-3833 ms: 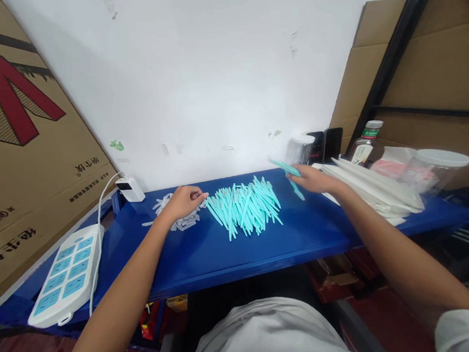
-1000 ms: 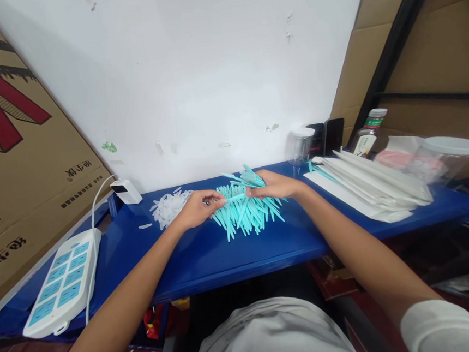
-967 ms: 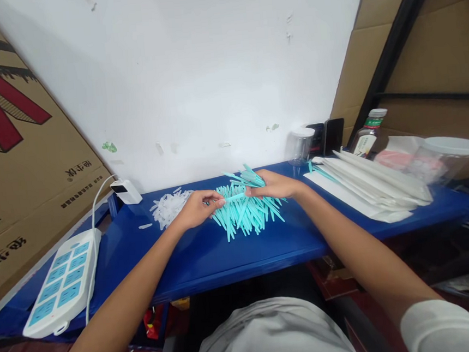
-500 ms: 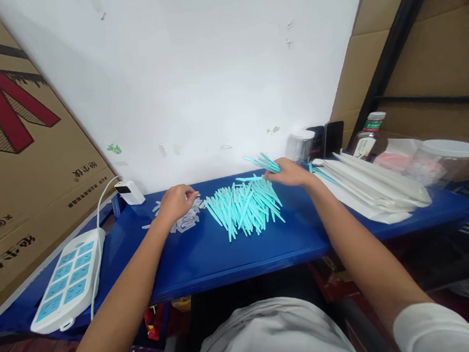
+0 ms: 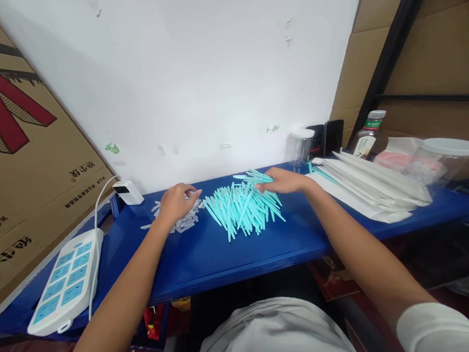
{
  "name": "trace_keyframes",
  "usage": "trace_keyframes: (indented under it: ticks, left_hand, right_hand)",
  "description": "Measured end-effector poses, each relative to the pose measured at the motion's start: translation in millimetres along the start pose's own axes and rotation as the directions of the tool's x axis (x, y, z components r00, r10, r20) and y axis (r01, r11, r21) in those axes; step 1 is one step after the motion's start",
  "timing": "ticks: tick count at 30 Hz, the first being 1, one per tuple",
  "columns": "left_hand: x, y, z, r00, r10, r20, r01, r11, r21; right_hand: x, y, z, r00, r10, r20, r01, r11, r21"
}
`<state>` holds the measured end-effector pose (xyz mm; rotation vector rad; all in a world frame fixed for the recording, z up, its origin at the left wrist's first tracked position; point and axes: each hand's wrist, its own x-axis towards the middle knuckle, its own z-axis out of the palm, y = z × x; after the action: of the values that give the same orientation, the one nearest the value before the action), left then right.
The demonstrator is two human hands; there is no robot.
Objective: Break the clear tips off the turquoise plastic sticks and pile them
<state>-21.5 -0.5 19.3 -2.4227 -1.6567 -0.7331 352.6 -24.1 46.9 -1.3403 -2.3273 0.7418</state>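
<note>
My right hand (image 5: pixel 282 181) is closed round a bunch of thin turquoise sticks (image 5: pixel 251 175), their tips pointing left. It hovers at the back right of a heap of the same sticks (image 5: pixel 241 213), which taper at the ends and lie loosely crossed on the blue table (image 5: pixel 225 259). To the left, my left hand (image 5: pixel 178 201) rests over a small pile of clear plastic pieces (image 5: pixel 187 221). Its fingers are curled in, with thumb and forefinger close together. Whatever sits between those fingertips is too small to make out.
A white power strip (image 5: pixel 67 281) and a small white device (image 5: pixel 128 192) lie at left beside a large carton (image 5: pixel 32 161). On the right are flat white packets (image 5: pixel 375 185), clear jars with white lids (image 5: pixel 449 149), a bottle (image 5: pixel 365 142) and dark phones (image 5: pixel 333 137).
My right hand has come down and slightly left with its bunch of sticks, nearer the heap. My left hand stays almost still over the clear pieces.
</note>
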Motion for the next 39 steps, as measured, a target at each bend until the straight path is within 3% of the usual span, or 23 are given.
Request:
trace_keyframes:
  ticks: [3, 6, 10, 14, 20, 22, 25, 27, 29, 33, 39]
  left_hand:
    - [-5.7, 30.4, 8.4, 0.995, 0.102, -0.004, -0.095, 0.910, -0.404]
    - [-14.1, 59.5, 17.5, 0.983, 0.180, 0.018, -0.135, 0.794, -0.592]
    - [-20.4, 73.3, 19.1, 0.970, 0.243, 0.009, -0.192, 0.789, -0.584]
    - [-16.5, 63.6, 13.5, 0.977, 0.210, -0.024, -0.192, 0.832, -0.521]
    - [-8.3, 48.7, 13.4, 0.986, 0.165, 0.031, -0.116, 0.803, -0.584]
    - [-5.0, 40.0, 14.4, 0.994, 0.106, -0.015, -0.098, 0.842, -0.530]
    - [-0.2, 22.3, 15.0, 0.991, 0.021, -0.129, -0.057, 0.956, -0.287]
    - [1.5, 12.3, 15.3, 0.990, 0.012, -0.141, -0.025, 0.996, -0.091]
    - [1.7, 6.6, 16.0, 0.995, 0.009, -0.100, -0.006, 0.999, 0.035]
    - [0.8, 5.1, 17.2, 1.000, -0.001, -0.030, 0.004, 0.992, 0.123]
    - [0.9, 4.6, 12.7, 0.999, -0.019, -0.031, 0.024, 0.984, 0.178]
  right_hand:
    - [2.1, -10.4, 9.7, 0.988, -0.105, 0.112, 0.093, 0.990, 0.109]
    - [6.2, -17.1, 22.3, 0.958, -0.173, 0.228, 0.129, 0.972, 0.197]
    - [9.3, -18.4, 30.4, 0.924, -0.219, 0.314, 0.135, 0.954, 0.266]
    - [7.0, -18.9, 27.5, 0.941, -0.198, 0.275, 0.115, 0.950, 0.291]
    - [2.9, -16.9, 18.2, 0.957, -0.157, 0.246, 0.091, 0.961, 0.261]
    - [2.0, -9.9, 11.8, 0.972, -0.132, 0.192, 0.090, 0.972, 0.215]
    - [1.7, 6.9, 0.5, 0.997, -0.031, -0.064, 0.034, 0.998, 0.047]
    - [2.2, 19.1, -5.0, 0.965, 0.044, -0.258, -0.076, 0.990, -0.116]
    - [2.5, 28.6, -7.4, 0.935, 0.103, -0.340, -0.195, 0.949, -0.248]
    - [-0.2, 33.9, -6.5, 0.963, 0.177, -0.202, -0.238, 0.911, -0.337]
    - [-18.3, 25.7, -15.7, 0.977, 0.203, 0.067, -0.180, 0.951, -0.251]
